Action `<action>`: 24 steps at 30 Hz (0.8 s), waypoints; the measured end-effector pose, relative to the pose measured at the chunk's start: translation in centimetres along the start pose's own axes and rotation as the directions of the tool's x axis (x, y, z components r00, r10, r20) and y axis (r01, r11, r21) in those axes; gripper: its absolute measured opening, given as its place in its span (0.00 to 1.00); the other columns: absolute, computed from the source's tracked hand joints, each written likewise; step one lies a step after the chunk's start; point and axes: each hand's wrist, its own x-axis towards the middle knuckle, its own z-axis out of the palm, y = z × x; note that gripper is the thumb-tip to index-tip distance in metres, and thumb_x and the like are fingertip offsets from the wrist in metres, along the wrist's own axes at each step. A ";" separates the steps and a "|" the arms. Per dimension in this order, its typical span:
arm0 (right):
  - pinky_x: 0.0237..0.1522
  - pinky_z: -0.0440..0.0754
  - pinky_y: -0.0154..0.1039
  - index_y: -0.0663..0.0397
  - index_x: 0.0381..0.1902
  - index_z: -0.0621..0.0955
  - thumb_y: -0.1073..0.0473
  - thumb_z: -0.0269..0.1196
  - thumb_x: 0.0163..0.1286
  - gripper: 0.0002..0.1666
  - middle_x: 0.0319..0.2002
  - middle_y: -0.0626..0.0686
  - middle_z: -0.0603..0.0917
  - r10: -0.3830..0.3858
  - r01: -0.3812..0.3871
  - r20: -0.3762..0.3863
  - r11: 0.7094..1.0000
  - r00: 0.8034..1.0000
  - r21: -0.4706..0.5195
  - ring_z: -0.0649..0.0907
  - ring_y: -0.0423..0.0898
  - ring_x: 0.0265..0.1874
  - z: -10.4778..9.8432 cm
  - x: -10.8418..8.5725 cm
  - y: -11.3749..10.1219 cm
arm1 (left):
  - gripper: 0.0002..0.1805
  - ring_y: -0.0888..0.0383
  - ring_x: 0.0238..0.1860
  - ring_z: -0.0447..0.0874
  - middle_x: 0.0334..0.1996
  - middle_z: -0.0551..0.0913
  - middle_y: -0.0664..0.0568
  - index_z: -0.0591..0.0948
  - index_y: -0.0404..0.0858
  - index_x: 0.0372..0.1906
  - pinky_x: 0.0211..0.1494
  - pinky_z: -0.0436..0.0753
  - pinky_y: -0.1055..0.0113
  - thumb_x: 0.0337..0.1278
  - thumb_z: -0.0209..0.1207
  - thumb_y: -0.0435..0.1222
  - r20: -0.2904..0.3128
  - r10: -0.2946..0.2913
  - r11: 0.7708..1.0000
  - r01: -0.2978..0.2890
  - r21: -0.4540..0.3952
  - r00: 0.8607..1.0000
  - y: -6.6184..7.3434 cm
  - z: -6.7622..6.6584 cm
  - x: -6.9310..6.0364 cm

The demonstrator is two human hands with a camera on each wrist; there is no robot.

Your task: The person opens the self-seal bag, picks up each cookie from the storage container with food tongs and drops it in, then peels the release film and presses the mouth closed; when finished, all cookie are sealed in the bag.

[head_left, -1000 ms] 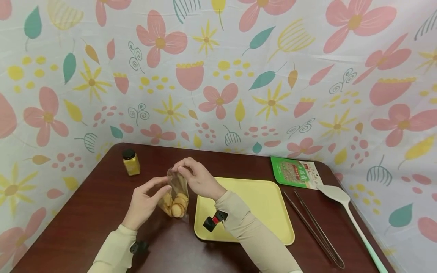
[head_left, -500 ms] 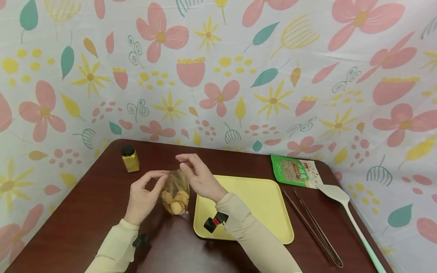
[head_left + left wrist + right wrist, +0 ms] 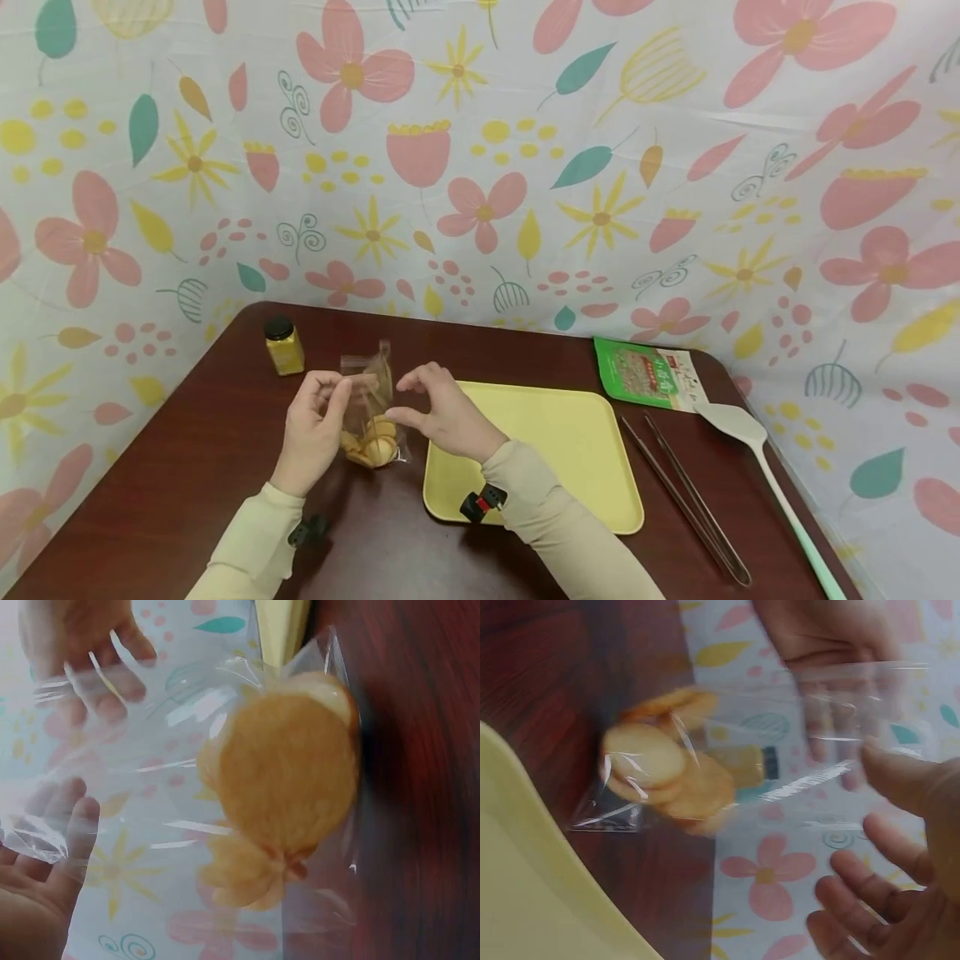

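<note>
A clear plastic bag [image 3: 363, 404] of round crackers [image 3: 380, 451] stands left of the yellow tray, its upper part loose and creased. My left hand [image 3: 311, 429] pinches the bag's upper left edge; in the left wrist view several of its fingers [image 3: 81, 821] show at the film. On the bag's other side is my right hand [image 3: 453, 421], thumb and fingers spread apart near the film. In the right wrist view its thumb [image 3: 904, 780] lies close to the bag's upper part; whether it touches, I cannot tell.
The yellow tray [image 3: 555, 433] lies in the middle of the dark table. A jar [image 3: 285, 346] with a black lid stands back left. At right are a green pouch [image 3: 648, 375], metal tongs [image 3: 686, 500] and a white turner [image 3: 765, 458]. A patterned cloth hangs behind.
My right hand has come away from the bag's top and lowered, its thumb and fingers spreading. The bag has shifted slightly left, and its top stands up more. My left hand stays at its edge.
</note>
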 end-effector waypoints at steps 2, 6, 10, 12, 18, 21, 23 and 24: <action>0.51 0.75 0.40 0.50 0.50 0.77 0.44 0.66 0.64 0.23 0.46 0.45 0.75 -0.024 0.024 -0.019 0.999 1.000 -0.024 0.72 0.42 0.47 0.6 0.3 0.1 | 0.05 0.57 0.40 0.86 0.44 0.85 0.39 0.70 0.28 0.43 0.32 0.77 0.72 0.73 0.49 0.29 0.000 0.009 1.000 -0.009 -0.013 1.000 -0.3 0.1 -0.1; 0.51 0.77 0.42 0.51 0.48 0.79 0.45 0.67 0.63 0.22 0.46 0.47 0.78 -0.053 0.050 -0.051 0.997 0.997 -0.057 0.74 0.45 0.48 1.3 0.6 0.0 | 0.03 0.60 0.25 0.78 0.37 0.86 0.39 0.73 0.30 0.42 0.23 0.69 0.70 0.70 0.51 0.27 -0.042 0.018 1.000 -0.017 0.025 0.999 -0.4 0.2 -0.3; 0.51 0.78 0.44 0.48 0.41 0.81 0.49 0.65 0.67 0.11 0.42 0.44 0.80 -0.083 0.078 -0.086 0.995 0.993 -0.069 0.77 0.46 0.47 1.5 0.8 -0.1 | 0.03 0.60 0.26 0.81 0.37 0.86 0.39 0.73 0.29 0.43 0.31 0.77 0.74 0.70 0.51 0.26 -0.016 0.025 1.000 -0.024 0.010 1.000 -0.4 0.3 -0.3; 0.51 0.78 0.44 0.47 0.38 0.82 0.52 0.64 0.69 0.07 0.40 0.43 0.81 -0.102 0.095 -0.098 0.993 0.990 -0.077 0.78 0.45 0.45 1.6 0.8 -0.1 | 0.04 0.58 0.33 0.86 0.40 0.86 0.38 0.73 0.28 0.44 0.38 0.80 0.73 0.70 0.50 0.26 -0.001 0.026 0.999 -0.026 -0.020 1.000 -0.4 0.2 -0.3; 0.48 0.76 0.37 0.47 0.36 0.81 0.51 0.63 0.69 0.07 0.39 0.44 0.79 -0.147 0.136 -0.074 0.981 0.986 -0.137 0.78 0.46 0.43 2.0 1.0 -0.2 | 0.04 0.59 0.36 0.87 0.39 0.86 0.38 0.74 0.28 0.43 0.36 0.81 0.71 0.70 0.52 0.27 -0.031 0.015 1.000 -0.015 -0.018 0.999 -0.1 0.1 -0.5; 0.42 0.74 0.35 0.46 0.36 0.78 0.52 0.61 0.72 0.06 0.37 0.44 0.77 -0.137 0.128 -0.063 0.984 0.989 -0.124 0.76 0.48 0.41 1.9 0.9 -0.2 | 0.05 0.55 0.40 0.88 0.42 0.86 0.38 0.73 0.28 0.43 0.32 0.79 0.72 0.71 0.50 0.28 0.008 0.016 0.999 -0.016 -0.049 1.000 0.0 0.0 -0.6; 0.40 0.73 0.35 0.45 0.35 0.76 0.53 0.59 0.73 0.06 0.36 0.44 0.76 -0.124 0.119 -0.058 0.990 0.991 -0.074 0.74 0.47 0.39 1.6 0.7 0.1 | 0.06 0.48 0.44 0.87 0.45 0.84 0.35 0.71 0.26 0.44 0.40 0.83 0.70 0.73 0.47 0.28 0.041 0.026 0.995 -0.022 -0.097 0.999 -0.2 -0.3 -0.6; 0.39 0.72 0.36 0.45 0.35 0.76 0.54 0.58 0.74 0.06 0.35 0.43 0.75 -0.117 0.114 -0.059 0.992 0.991 -0.045 0.73 0.46 0.37 1.4 0.6 0.3 | 0.06 0.46 0.45 0.86 0.46 0.84 0.34 0.70 0.25 0.44 0.41 0.83 0.68 0.73 0.47 0.28 0.043 0.025 0.993 -0.020 -0.114 0.999 -0.3 -0.5 -0.6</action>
